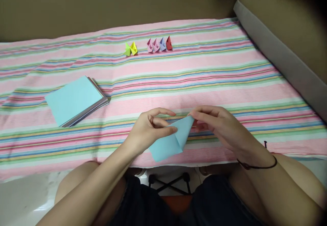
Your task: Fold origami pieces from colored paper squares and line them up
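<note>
Between my hands is a light blue sheet of paper [166, 147], partly folded, its right part turned over into a slanted flap. My left hand [150, 127] has its thumb on top of the paper near the fold, with the index finger curved above and apart from the thumb. My right hand [214, 120] pinches the paper's upper right corner between thumb and fingers. The paper is held just above the near edge of the striped cloth, slightly tilted.
A stack of coloured paper [74, 100], light blue on top, lies at the left on the striped cloth [204, 93]. Farther back stand small folded paper pieces: green and yellow ones [131, 49], then pink, lilac and red ones [159, 45]. A padded armrest [283, 45] borders the right.
</note>
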Tool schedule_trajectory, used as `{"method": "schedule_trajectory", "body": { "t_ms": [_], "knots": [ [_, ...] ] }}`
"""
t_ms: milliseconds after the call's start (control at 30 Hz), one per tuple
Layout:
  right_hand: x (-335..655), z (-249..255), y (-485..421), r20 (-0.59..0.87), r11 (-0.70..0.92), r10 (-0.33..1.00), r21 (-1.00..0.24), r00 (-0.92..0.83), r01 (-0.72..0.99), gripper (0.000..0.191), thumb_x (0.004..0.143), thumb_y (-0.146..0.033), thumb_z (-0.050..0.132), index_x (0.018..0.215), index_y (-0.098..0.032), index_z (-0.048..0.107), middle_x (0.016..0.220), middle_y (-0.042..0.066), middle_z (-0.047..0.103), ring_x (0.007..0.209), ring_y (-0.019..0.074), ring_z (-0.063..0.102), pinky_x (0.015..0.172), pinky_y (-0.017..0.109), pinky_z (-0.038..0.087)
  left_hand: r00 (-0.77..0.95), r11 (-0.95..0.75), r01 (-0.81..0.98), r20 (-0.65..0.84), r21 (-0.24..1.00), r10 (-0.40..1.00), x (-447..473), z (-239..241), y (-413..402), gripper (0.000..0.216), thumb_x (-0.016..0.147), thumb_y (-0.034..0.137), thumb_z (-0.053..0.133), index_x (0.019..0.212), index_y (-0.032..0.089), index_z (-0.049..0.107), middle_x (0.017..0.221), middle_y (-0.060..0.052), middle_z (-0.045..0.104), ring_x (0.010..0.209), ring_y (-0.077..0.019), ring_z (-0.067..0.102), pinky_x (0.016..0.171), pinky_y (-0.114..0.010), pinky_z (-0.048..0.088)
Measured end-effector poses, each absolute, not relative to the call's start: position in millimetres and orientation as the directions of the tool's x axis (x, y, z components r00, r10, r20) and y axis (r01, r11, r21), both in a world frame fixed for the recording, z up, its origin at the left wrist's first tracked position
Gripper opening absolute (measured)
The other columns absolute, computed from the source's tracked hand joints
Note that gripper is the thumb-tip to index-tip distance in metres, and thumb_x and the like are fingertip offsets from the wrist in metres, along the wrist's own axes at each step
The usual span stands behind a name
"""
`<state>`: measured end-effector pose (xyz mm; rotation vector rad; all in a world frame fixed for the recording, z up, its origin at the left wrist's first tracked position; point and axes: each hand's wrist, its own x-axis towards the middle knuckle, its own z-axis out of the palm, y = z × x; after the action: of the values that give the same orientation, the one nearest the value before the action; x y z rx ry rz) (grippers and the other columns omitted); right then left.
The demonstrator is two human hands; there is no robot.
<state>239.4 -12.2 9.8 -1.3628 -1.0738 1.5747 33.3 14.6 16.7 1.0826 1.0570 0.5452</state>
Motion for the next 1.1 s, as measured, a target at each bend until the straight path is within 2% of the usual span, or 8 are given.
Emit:
{"method": "schedule_trajectory", "body": {
  "t_ms": [100, 233, 467, 667, 833, 1100],
  "knots": [
    [232.6, 9.4, -14.2, -0.336, -0.345, 0.923, -0.938, -0.185, -0.015, 0.021, 0.074, -0.041, 0.071, 0.075, -0.021, 0.068, 0.072, -0.001, 0.062, 0.065, 0.0118, 0.057, 0.061, 0.026, 0.048, 0.418, 0.377, 0.116, -0.390, 0.919, 0.821, 33.5, 14.8, 14.5, 0.036, 0.067, 0.020, 0.078, 0.100, 0.018, 0.064, 0.056, 0.006, 0.067, 0.043, -0.0053, 0.053, 0.043, -0.014, 0.040],
    [227.5, 7.4, -15.0, -0.317, -0.316, 0.938, -0.948, -0.137, 0.032, 0.023, 0.071, -0.040, 0.074, 0.066, -0.019, 0.065, 0.062, -0.003, 0.059, 0.059, 0.0106, 0.055, 0.058, 0.024, 0.046, 0.427, 0.360, 0.129, -0.379, 0.924, 0.821, 34.4, 11.7, 15.0, 0.036, 0.068, 0.022, 0.078, 0.100, 0.019, 0.063, 0.057, 0.005, 0.068, 0.044, -0.0061, 0.054, 0.044, -0.015, 0.041],
    [241.5, 0.3, -8.8, -0.358, -0.345, 0.924, -0.932, -0.137, 0.110, 0.021, 0.065, -0.038, 0.078, 0.062, -0.018, 0.070, 0.061, 0.001, 0.065, 0.061, 0.0134, 0.059, 0.059, 0.026, 0.048, 0.447, 0.371, 0.149, -0.397, 0.917, 0.801, 37.6, 8.5, 15.1, 0.034, 0.067, 0.022, 0.078, 0.098, 0.019, 0.064, 0.060, 0.004, 0.070, 0.045, -0.0062, 0.054, 0.044, -0.015, 0.042],
    [244.3, 2.3, -6.3, -0.379, -0.375, 0.913, -0.925, -0.151, 0.051, 0.026, 0.066, -0.041, 0.077, 0.057, -0.018, 0.070, 0.057, 0.001, 0.065, 0.058, 0.0121, 0.059, 0.062, 0.026, 0.051, 0.441, 0.375, 0.171, -0.411, 0.911, 0.798, 35.6, 7.3, 16.1, 0.036, 0.066, 0.024, 0.079, 0.098, 0.019, 0.064, 0.059, 0.004, 0.069, 0.044, -0.0052, 0.053, 0.044, -0.014, 0.041],
    [242.8, 2.5, -6.8, -0.317, -0.316, 0.948, -0.948, -0.027, 0.016, 0.022, 0.055, -0.034, 0.085, 0.055, -0.019, 0.068, 0.059, 0.000, 0.065, 0.060, 0.0129, 0.058, 0.059, 0.026, 0.048, 0.440, 0.382, 0.160, -0.412, 0.910, 0.798, 36.3, 7.6, 16.5, 0.034, 0.066, 0.023, 0.079, 0.097, 0.019, 0.065, 0.059, 0.004, 0.069, 0.045, -0.0055, 0.053, 0.045, -0.015, 0.041],
    [243.3, 2.4, -6.9, -0.265, -0.265, 0.963, -0.964, -0.052, -0.004, 0.020, 0.064, -0.038, 0.080, 0.062, -0.019, 0.072, 0.060, 0.000, 0.063, 0.060, 0.0123, 0.055, 0.059, 0.027, 0.046, 0.426, 0.388, 0.146, -0.411, 0.910, 0.806, 35.9, 8.4, 17.5, 0.034, 0.066, 0.022, 0.079, 0.097, 0.020, 0.065, 0.058, 0.004, 0.069, 0.043, -0.0049, 0.052, 0.043, -0.014, 0.039]
  ]
}}
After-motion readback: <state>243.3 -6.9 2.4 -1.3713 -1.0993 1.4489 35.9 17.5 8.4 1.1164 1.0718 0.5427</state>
